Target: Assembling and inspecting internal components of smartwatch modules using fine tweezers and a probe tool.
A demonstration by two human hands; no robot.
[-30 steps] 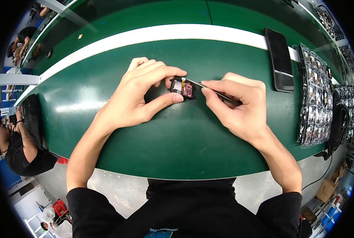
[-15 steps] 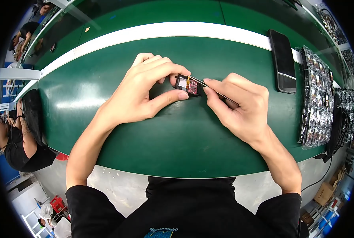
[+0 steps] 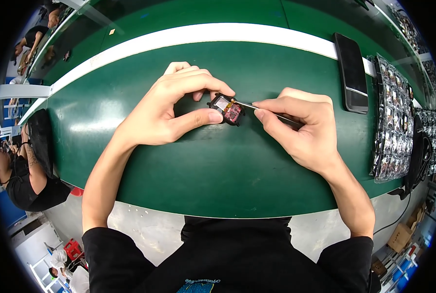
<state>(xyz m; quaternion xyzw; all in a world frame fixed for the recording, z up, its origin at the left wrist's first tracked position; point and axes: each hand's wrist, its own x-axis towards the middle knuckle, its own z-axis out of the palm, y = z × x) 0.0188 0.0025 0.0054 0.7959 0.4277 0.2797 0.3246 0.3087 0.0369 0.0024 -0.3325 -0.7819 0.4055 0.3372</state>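
Observation:
My left hand (image 3: 166, 105) grips a small black watch case (image 3: 233, 123) between thumb and forefinger, a little over the green table. The case lies with its inside showing: a silvery rectangular part (image 3: 222, 104), a red circuit board (image 3: 233, 113) and a bit of yellow ribbon near the upper edge. In my right hand (image 3: 303, 129) is a pair of slim metal tweezers (image 3: 246, 104), pinched by thumb and forefinger. Their tip reaches the case's upper right edge, beside the yellow ribbon. Whether the tip grips anything is too small to tell.
A black phone (image 3: 350, 73) lies at the far right, partly on the white rail (image 3: 203, 35). Clear plastic trays of small parts (image 3: 391, 127) stand along the right edge, with black cables (image 3: 417, 156) beside them. Another person (image 3: 25, 171) sits at the left.
The watch case has turned clockwise in my left fingers. My right hand has shifted slightly right, and the tweezers now lie flatter, with their tip still at the case.

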